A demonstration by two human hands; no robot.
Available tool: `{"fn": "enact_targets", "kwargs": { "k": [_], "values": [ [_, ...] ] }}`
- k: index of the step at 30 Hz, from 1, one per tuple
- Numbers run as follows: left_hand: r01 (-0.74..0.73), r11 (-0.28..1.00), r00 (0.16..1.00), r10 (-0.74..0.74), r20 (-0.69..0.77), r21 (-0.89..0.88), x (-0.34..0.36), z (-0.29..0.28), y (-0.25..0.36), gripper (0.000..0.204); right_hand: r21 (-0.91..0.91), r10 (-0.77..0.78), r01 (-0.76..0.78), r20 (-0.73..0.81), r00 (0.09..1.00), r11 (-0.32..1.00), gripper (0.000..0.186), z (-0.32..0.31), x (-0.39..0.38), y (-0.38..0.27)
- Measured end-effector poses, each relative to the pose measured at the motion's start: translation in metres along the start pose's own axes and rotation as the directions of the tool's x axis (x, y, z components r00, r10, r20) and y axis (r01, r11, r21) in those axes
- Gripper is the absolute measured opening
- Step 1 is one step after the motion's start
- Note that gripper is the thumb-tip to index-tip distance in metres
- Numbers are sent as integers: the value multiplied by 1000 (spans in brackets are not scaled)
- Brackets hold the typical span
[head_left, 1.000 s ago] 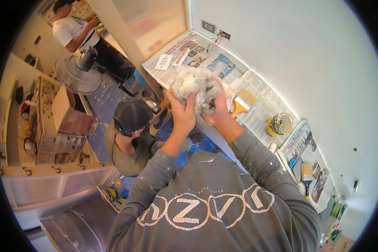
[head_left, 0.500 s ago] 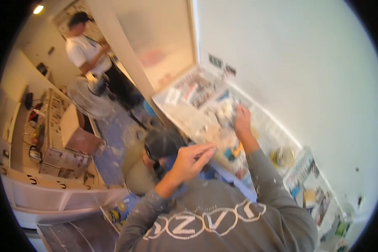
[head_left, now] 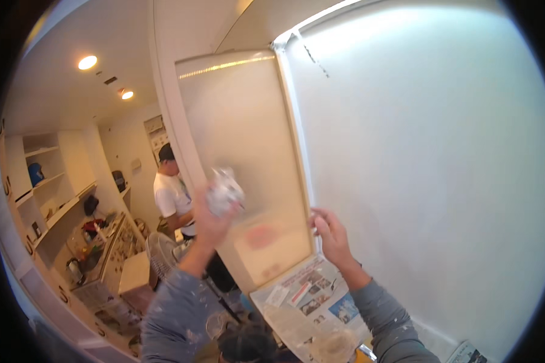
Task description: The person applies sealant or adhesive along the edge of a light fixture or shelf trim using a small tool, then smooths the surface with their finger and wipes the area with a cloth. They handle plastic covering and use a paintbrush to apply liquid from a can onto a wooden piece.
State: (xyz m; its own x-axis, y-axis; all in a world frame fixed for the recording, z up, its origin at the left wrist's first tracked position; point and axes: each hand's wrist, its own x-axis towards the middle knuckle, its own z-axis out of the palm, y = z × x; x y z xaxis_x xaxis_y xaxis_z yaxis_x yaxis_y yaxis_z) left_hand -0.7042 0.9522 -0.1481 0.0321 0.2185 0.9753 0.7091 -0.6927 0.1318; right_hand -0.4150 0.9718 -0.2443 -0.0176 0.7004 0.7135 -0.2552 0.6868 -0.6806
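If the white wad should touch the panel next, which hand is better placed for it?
Probably the left hand: it holds the wad up in front of the panel. The right hand shows no wad and is near the panel's right edge; touching or not is unclear.

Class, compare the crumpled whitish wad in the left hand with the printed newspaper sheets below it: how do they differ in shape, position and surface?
The crumpled whitish wad is bunched into a small clump; the printed newspaper sheets lie spread flat.
The wad is held up in the left hand; the sheets rest lower down.
The wad, blurred, shows no clear print; the sheets carry text and pictures.
Both are mostly pale.
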Motion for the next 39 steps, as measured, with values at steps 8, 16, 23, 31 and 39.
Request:
{"fn": "enact_targets", "kwargs": {
  "k": [8, 16, 23, 31, 39],
  "values": [
    [-428, 812, 903, 363, 231, 396, 128, -8, -114, 69, -614, -640, 409, -212, 739, 675, 50, -7, 291, -97],
    [-446, 789, 887, 452, 93, 421, 122, 2, -130, 68, -415, -320, 160, -349, 881, 896, 55, 20, 459, -160],
    [-473, 805, 870, 492, 42, 358, 130, 18, -131, 72, -549, -555, 318, -342, 758, 773, 22, -7, 521, -152],
    [-421, 814, 892, 451, 21, 399, 116, 4, -138, 74, 26, -460, 495, -330, 824, 868, 37, 22, 479, -103],
    [-451, 817, 878, 479, 15, 360, 117, 6, -142, 78, -732, -406, 48, -321, 856, 680, 69, 58, 557, -78]
  ]
}}
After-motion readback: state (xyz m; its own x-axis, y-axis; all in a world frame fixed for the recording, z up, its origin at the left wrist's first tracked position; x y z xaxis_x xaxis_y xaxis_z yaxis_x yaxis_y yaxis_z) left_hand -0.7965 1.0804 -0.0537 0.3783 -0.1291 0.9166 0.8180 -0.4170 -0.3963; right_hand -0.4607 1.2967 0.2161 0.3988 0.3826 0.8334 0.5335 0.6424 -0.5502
